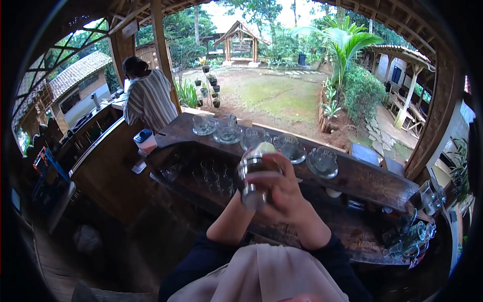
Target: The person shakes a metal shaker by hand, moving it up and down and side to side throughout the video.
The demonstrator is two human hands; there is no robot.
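Note:
Both of my hands are raised in front of me around a shiny metal container (pixel 252 173), which looks like a shaker and is blurred. My right hand (pixel 284 186) wraps its right side, fingers across the front. Mostly hidden behind the metal, my left hand (pixel 240 189) is at its left side; its fingers cannot be made out. Something pale and rounded (pixel 265 148) shows at the container's top. Beyond my hands, glass cups on saucers (pixel 228 132) stand in a row along the dark wooden counter (pixel 352 183).
Several drinking glasses (pixel 214 176) stand on the lower shelf. A lidded plastic tub (pixel 145 142) is at the counter's left end. Glass jugs (pixel 430 196) and other glassware (pixel 417 232) stand at right. Another person (pixel 151 98) in a striped top faces away at left.

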